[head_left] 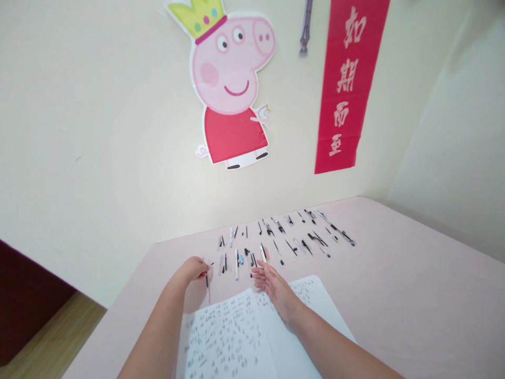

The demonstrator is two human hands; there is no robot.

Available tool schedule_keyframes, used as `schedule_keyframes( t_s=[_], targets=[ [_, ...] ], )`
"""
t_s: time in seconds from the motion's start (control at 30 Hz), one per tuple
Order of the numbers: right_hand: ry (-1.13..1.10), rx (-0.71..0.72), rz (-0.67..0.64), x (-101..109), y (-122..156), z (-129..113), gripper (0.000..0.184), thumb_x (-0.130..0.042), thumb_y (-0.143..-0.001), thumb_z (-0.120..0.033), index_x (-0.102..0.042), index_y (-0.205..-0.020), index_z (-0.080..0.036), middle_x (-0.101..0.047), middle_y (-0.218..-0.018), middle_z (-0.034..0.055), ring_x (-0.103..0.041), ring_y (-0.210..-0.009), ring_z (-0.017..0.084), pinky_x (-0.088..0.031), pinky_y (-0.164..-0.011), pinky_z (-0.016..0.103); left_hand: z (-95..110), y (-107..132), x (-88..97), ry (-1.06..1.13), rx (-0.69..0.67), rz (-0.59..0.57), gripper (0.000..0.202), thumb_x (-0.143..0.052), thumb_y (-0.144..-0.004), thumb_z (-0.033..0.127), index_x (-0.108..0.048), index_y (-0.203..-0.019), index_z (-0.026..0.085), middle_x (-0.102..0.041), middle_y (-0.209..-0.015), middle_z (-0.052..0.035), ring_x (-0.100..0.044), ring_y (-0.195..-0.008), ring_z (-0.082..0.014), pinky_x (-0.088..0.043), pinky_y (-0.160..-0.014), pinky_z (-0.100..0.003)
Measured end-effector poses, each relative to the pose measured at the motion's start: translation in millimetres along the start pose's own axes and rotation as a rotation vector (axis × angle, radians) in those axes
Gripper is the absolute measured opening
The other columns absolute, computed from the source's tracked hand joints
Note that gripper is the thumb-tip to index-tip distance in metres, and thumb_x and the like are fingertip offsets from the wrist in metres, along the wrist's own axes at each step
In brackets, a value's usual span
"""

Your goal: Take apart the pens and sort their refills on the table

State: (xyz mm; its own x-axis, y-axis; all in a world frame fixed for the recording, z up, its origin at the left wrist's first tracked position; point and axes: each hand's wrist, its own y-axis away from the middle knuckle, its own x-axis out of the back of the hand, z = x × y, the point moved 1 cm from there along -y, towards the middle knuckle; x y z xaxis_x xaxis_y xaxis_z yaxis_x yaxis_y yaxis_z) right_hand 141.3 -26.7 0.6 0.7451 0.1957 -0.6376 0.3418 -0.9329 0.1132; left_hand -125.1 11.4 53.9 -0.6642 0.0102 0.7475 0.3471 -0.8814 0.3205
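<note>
My left hand (193,270) is closed in a pinch on a thin clear pen with a black tip (206,279), held over the pink table (394,273) just beyond an open notebook (236,337) full of handwriting. My right hand (272,284) lies flat and open on the notebook's top edge, its fingertips close to several pens and pen parts (284,239) laid out in rows across the table.
The table stands against a cream wall with a cartoon pig sticker (231,89) and a red paper banner with characters (347,84). A wooden floor (51,337) and dark furniture (23,295) lie to the left. A second wall closes the right side.
</note>
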Motion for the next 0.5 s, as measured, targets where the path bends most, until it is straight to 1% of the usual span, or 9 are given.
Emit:
schedule_keyframes(
  t_s=[0.13, 0.27, 0.4, 0.5],
  targets=[
    [-0.014, 0.001, 0.0, -1.1, 2.2, -2.8, 0.051, -0.066, -0.067, -0.051, -0.06, -0.107, -0.02, -0.061, -0.102, 0.0088, -0.054, -0.095, 0.02, -0.041, -0.083, 0.034, 1.1, -15.3, -11.8, -0.174, 0.013, 0.01, 0.024, -0.059, -0.052, 0.018, -0.045, -0.032, 0.019, -0.044, -0.033, -0.0011, -0.055, -0.051, -0.0191, -0.042, -0.056, -0.028],
    [-0.032, -0.003, 0.002, -1.3, 2.9, -3.8, 0.048, -0.068, -0.066, -0.049, -0.061, -0.104, -0.021, -0.062, -0.102, 0.0086, -0.054, -0.093, 0.02, -0.041, -0.081, 0.034, 5.8, -23.4, -17.4, -0.298, 0.007, 0.031, 0.024, -0.058, -0.051, 0.017, -0.045, -0.03, 0.02, -0.043, -0.031, -0.0024, -0.058, -0.057, -0.0236, -0.042, -0.062, -0.031],
    [-0.041, -0.006, 0.022, -0.9, 1.4, -3.8, 0.048, -0.069, -0.065, -0.047, -0.061, -0.103, -0.02, -0.062, -0.1, 0.0087, -0.055, -0.091, 0.02, -0.042, -0.079, 0.034, 7.7, -26.3, -17.8, -0.356, 0.006, 0.064, 0.021, -0.06, -0.051, 0.021, -0.047, -0.034, 0.02, -0.044, -0.031, -0.0018, -0.059, -0.058, -0.0237, -0.041, -0.063, -0.03],
    [-0.052, -0.018, 0.049, 0.2, -0.5, -2.8, 0.048, -0.069, -0.064, -0.048, -0.06, -0.102, -0.02, -0.063, -0.098, 0.0085, -0.055, -0.088, 0.02, -0.042, -0.077, 0.033, 4.2, -29.1, -11.8, -0.367, -0.006, 0.11, 0.021, -0.062, -0.054, 0.026, -0.048, -0.038, 0.02, -0.047, -0.035, -0.0013, -0.06, -0.058, -0.0221, -0.041, -0.062, -0.028]
  ],
)
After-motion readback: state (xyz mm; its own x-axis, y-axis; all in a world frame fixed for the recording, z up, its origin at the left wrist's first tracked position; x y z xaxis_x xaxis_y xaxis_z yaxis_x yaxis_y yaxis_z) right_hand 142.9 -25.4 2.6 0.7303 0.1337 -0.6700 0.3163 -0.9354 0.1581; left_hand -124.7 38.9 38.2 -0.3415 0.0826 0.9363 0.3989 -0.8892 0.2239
